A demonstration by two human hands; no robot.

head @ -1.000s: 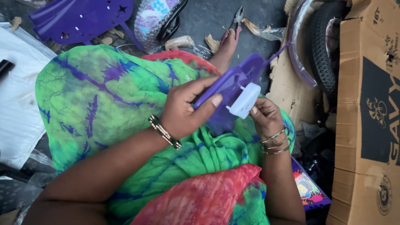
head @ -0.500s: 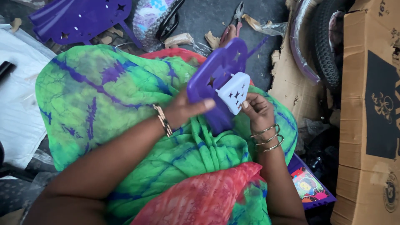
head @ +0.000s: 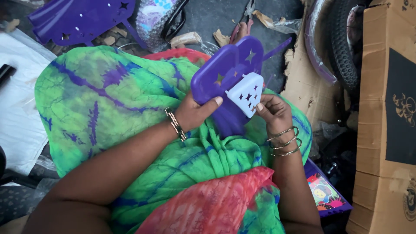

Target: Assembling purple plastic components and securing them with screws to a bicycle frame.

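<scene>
Purple plastic fills the grip: the left hand [head: 197, 113] clamps the lower edge of a purple star-cut panel [head: 225, 76], thumb across its face, tilted up over the lap. Just beside it, the right hand [head: 272, 110] pinches a small pale star-cut insert [head: 247, 93] by its bottom corner, pressed against the panel's face. Both hands sit close together above the green tie-dye cloth [head: 125, 104]. The insert is held only at one corner, so a push off-line could twist it loose or flex its thin perforated wall. A thin purple prong [head: 277, 48], beyond the right hand, could catch the cloth. Another purple panel [head: 78, 17] lies well beyond the left hand.
</scene>
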